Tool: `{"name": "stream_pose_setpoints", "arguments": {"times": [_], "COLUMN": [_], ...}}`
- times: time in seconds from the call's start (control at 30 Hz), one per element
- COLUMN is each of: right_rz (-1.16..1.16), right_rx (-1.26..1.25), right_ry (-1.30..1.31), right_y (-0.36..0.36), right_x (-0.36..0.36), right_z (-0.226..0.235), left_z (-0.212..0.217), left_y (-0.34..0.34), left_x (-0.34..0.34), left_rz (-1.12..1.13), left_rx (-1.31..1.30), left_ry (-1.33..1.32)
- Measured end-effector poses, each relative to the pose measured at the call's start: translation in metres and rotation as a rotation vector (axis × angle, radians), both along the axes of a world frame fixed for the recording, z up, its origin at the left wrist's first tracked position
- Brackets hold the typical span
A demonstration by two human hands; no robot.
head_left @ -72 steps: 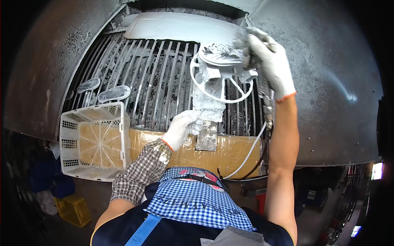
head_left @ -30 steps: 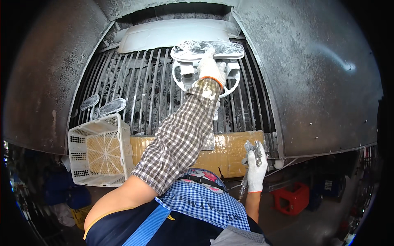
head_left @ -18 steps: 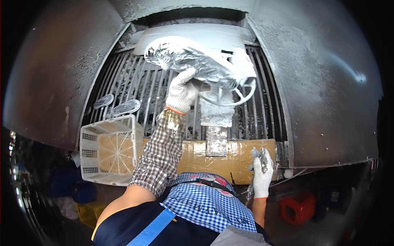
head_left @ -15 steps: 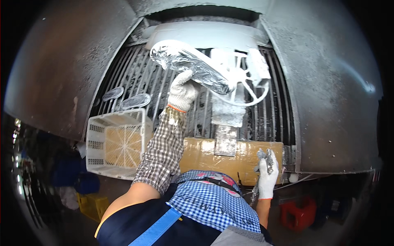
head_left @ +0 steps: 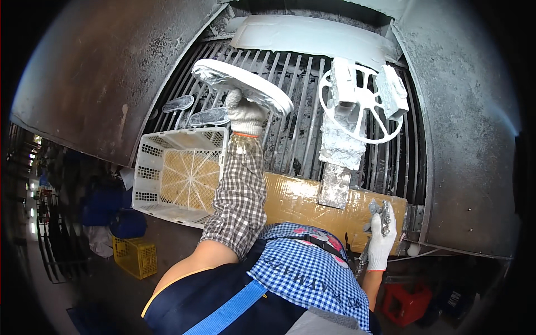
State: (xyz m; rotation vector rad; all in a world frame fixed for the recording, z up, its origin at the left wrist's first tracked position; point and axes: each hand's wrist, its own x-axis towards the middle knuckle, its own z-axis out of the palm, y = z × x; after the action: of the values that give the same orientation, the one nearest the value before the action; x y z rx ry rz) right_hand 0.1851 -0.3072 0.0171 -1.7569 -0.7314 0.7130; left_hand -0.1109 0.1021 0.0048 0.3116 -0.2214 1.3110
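My left hand (head_left: 245, 114), in a white knitted glove, grips a shoe sole (head_left: 273, 96) from below. The sole has a white edge, and crinkled silvery film covers its face. It is held tilted above the metal slats, apart from the white spoked wheel (head_left: 367, 103) on its right. My right hand (head_left: 382, 237), also gloved, is closed around a grey-crusted spray gun (head_left: 385, 216) near the front edge of the brown-taped board (head_left: 296, 200). Its lower part is partly hidden behind the hand. Two silvery sole-shaped pieces (head_left: 210, 116) lie on the slats left of my left hand.
A white plastic basket (head_left: 146, 181) stands left of my left forearm. Two white-coated blocks (head_left: 392, 92) sit on the wheel. Dark metal walls (head_left: 463, 111) rise on both sides. Below are a yellow crate (head_left: 135, 258) and a red crate (head_left: 406, 301).
My left hand has drawn the sole leftward, away from the wheel, and tilted it so its white edge shows. My right hand keeps its grip near the board. The whole view has shifted.
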Motion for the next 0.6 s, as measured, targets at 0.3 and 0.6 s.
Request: {"name": "stream_pose_setpoints", "arguments": {"times": [0.3,0.6], "right_rz": [0.004,-0.008], "right_rx": [-0.007,-0.005], "right_ry": [0.046,-0.009], "right_y": [0.002,-0.001], "right_x": [-0.009,-0.005], "right_z": [0.007,-0.003], "left_z": [0.005,0.030], "left_y": [-0.009,-0.017], "left_x": [-0.004,-0.001], "left_rz": [-0.043,-0.158], "left_rx": [0.048,0.318], "left_ry": [0.041,0.284]}}
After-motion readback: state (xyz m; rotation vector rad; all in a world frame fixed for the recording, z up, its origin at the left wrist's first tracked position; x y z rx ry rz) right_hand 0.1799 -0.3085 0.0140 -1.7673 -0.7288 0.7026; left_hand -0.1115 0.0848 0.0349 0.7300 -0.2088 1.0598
